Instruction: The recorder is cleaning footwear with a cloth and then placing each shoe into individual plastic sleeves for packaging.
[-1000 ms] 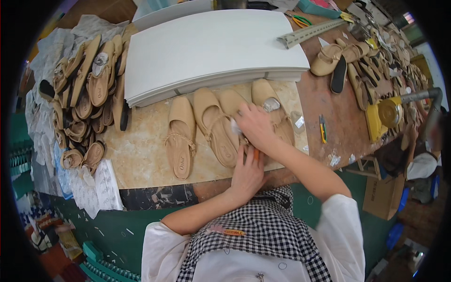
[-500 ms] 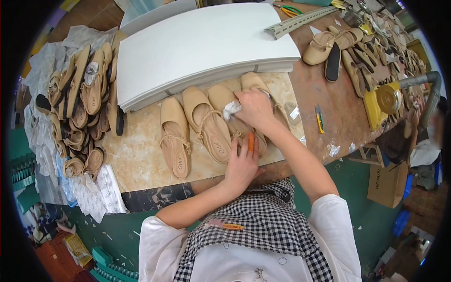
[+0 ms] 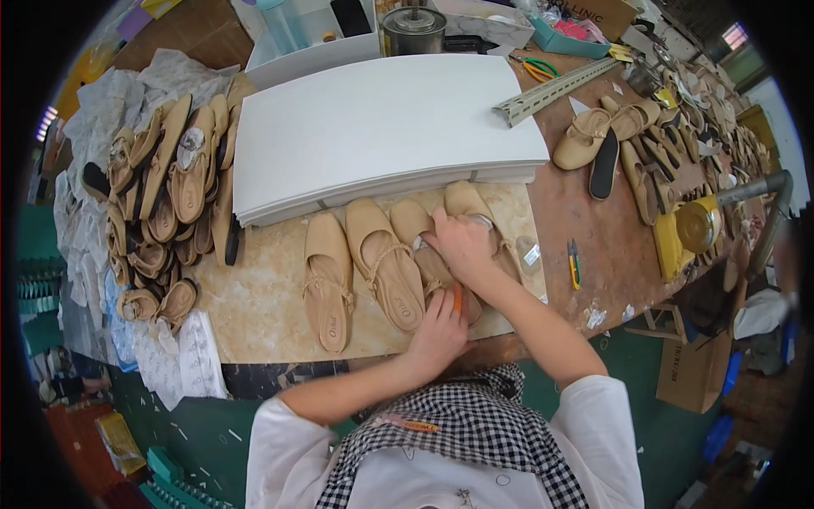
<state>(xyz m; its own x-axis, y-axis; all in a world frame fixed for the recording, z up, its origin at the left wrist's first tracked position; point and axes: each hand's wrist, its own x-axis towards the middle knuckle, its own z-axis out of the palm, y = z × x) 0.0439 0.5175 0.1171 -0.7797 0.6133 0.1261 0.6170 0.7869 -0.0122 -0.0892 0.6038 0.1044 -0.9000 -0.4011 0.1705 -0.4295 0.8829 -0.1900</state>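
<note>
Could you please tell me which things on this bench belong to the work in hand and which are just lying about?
In hand:
left hand
right hand
tan shoe
orange tool

Lying about:
white boards
shoe pile
metal rail
green scissors

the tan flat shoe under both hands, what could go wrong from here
The left hand holds a small orange tool against the tan strapped flat shoe while the right hand presses on the same shoe: a slip could mark the upper or nick a finger. That shoe lies close between two tan flat shoes, so either could be nudged. The shoe's heel sits near the beige work board's front edge and might slide off.
</note>
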